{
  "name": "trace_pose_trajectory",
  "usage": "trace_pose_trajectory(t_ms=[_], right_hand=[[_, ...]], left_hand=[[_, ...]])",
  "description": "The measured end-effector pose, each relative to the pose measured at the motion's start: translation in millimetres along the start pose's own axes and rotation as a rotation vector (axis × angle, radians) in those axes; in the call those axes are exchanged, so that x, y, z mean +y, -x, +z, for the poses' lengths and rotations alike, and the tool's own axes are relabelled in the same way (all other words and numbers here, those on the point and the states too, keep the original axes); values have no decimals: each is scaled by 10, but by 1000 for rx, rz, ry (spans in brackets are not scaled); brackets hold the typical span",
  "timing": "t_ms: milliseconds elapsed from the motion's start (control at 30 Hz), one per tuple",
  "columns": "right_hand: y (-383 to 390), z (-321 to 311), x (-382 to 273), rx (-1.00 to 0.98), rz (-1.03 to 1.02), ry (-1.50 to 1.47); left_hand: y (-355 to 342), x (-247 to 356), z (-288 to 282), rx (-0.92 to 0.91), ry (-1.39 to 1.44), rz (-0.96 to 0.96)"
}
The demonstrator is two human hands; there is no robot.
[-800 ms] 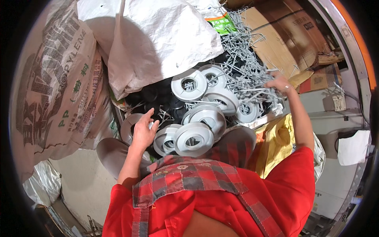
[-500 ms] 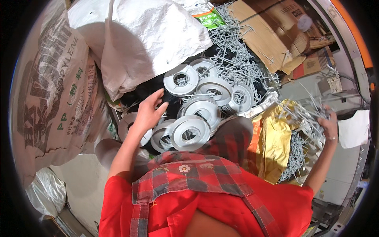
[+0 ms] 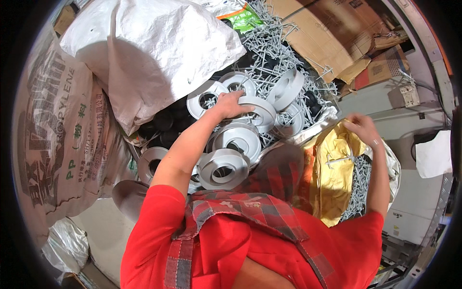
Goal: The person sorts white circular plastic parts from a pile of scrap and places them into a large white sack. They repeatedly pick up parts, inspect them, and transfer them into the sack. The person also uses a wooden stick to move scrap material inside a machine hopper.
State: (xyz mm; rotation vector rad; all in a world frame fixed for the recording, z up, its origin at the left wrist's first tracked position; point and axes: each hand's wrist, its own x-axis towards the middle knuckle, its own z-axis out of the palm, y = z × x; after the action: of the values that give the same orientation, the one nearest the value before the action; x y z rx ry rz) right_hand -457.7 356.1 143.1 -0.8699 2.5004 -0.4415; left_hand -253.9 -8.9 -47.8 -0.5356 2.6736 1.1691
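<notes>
My left hand (image 3: 230,104) is at a grey plastic ring (image 3: 269,114), its rim between my thumb and fingers. More flanged grey rings lie around it. One ring (image 3: 290,87) stands tilted just beyond, and another (image 3: 224,169) lies nearest my lap. Loose grey plastic pins (image 3: 272,48) with crossed ends are heaped behind the rings. On the right, my right hand (image 3: 363,129) is bent over the top edge of a yellow-lined sack (image 3: 332,183). Its fingers are blurred and partly hidden. Grey pins (image 3: 358,192) fill part of that sack, and a few lie on its yellow side.
A large white woven sack (image 3: 149,58) covers the back left of the pile. Printed sacks (image 3: 62,144) stand along the left. Flattened cardboard (image 3: 332,33) leans at the back right, beside a grey machine housing (image 3: 414,202). Black round parts (image 3: 166,125) lie under the rings.
My left hand has moved forward and right onto a ring. One ring is now tilted up on the right. The bunch of pins in my right hand is gone, and that hand has moved inward.
</notes>
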Motion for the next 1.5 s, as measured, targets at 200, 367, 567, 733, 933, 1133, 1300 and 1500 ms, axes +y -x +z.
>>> trace_pose_trajectory(t_ms=[200, 367, 567, 733, 933, 1133, 1300, 1500], right_hand=[[-1797, 1178, 502, -89, -68, 253], [-2486, 2068, 738, 7, 169, 189], [-2704, 2239, 852, 99, 70, 34], [-2478, 1876, 348, 163, -260, -126], [-1826, 1141, -611, -67, -1, -488], [-1439, 631, -1010, -23, -51, -850], [-632, 75, -916, 160, -90, -788], [989, -837, 63, 329, 146, -269]], left_hand=[[-134, 77, -35, -166, -128, -123], [8, -82, -79, -317, -76, -112], [445, -235, -54, -269, -129, 98], [725, -123, -213, -325, -46, 46], [1042, -219, -388, -167, 217, 211], [1523, -498, -765, -32, 1034, 103], [2055, -672, -937, 326, 1440, -22], [2589, -677, -1087, 442, 1537, 5]])
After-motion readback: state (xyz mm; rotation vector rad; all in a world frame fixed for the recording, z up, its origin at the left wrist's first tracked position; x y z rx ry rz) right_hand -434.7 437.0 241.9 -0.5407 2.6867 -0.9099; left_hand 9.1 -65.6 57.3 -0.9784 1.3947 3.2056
